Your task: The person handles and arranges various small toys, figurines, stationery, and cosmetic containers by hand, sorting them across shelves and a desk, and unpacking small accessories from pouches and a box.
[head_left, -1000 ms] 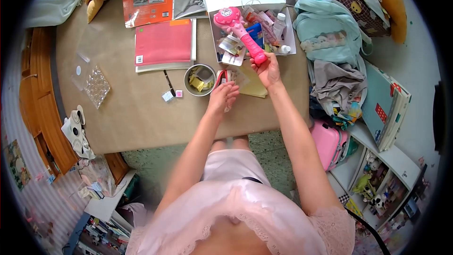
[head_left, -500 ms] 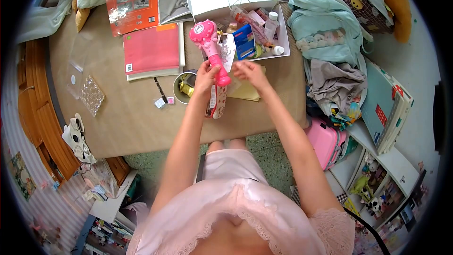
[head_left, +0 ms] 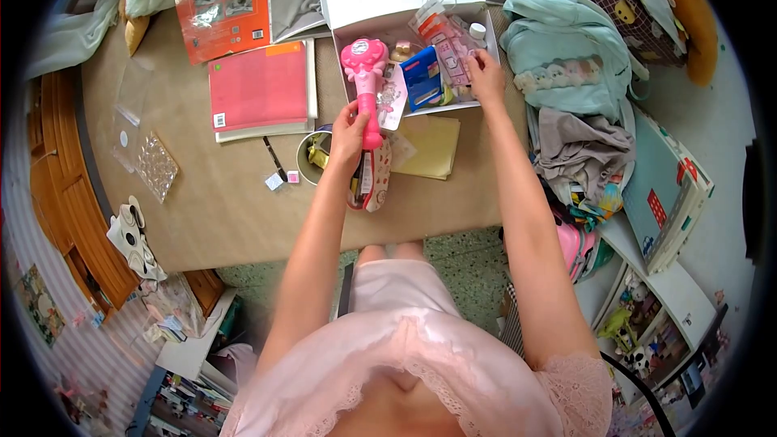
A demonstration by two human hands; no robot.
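Note:
My left hand is wrapped round the handle of a pink toy wand, its wide decorated head pointing away from me. Under the wand lies a pencil case with a strawberry-like print. At the right side of an open white box, my right hand pinches the edge of a pink printed packet. Beside that packet in the box are a blue flat pack and a white-capped bottle. A white card with pink drawings leans at the box's front edge.
Yellow paper lies in front of the box. To the left are a cup, a black pen, red-covered books and an orange booklet. A mint backpack stands at the right.
My right hand has moved right and away from me, from beside the wand to the box, and now grips the pink packet, which has shifted. The wand stays in my left hand, turned more upright.

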